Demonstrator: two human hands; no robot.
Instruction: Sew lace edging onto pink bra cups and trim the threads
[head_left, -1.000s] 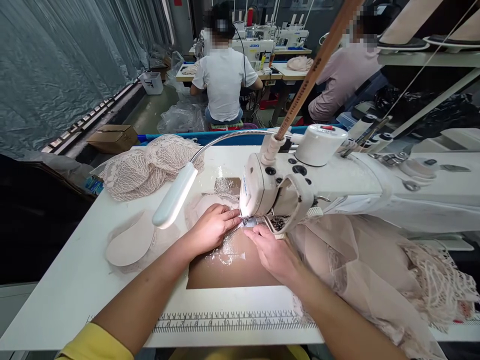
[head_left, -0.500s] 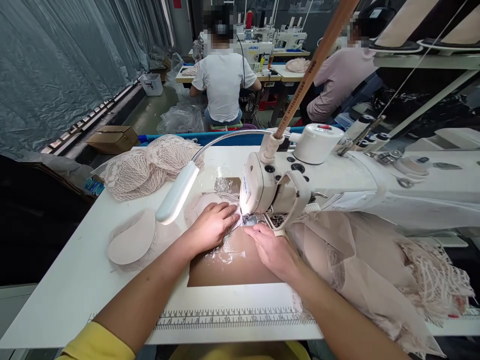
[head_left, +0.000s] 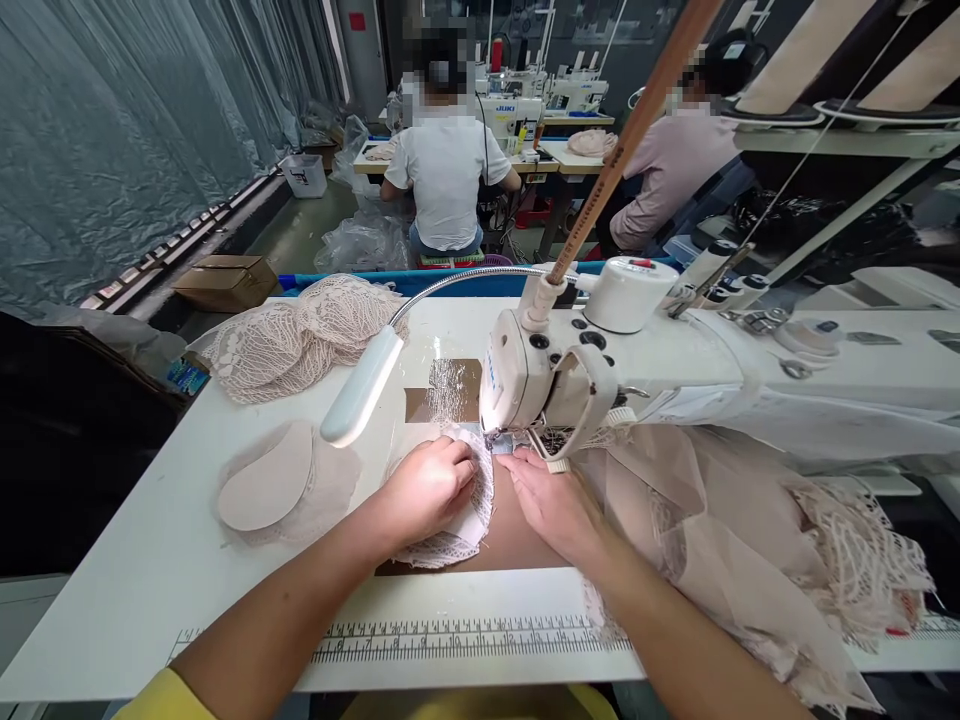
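A lace-edged bra cup (head_left: 474,522) in pale pink lies on the brown plate (head_left: 536,540) beside the needle. My left hand (head_left: 431,487) rests on this cup with its fingers curled together, gripping the fabric. Right of the presser foot (head_left: 501,443), my right hand (head_left: 551,500) lies low with its fingers stretched toward the foot; its fingertips are partly hidden by the machine's guard. The sewing machine head (head_left: 517,370) stands directly above the fingertips of both hands.
A lamp (head_left: 364,390) on a bent metal neck hangs left of the machine. Smooth cup pieces (head_left: 266,480) and stacked lace cups (head_left: 300,335) lie on the left. Sheer fabric with lace (head_left: 720,530) covers the right side. A printed ruler (head_left: 450,640) runs along the front edge. Two people sit beyond.
My left hand has drawn the cup toward me, from behind the needle to its front left, and its fingers have curled. The right hand has stayed nearly in place.
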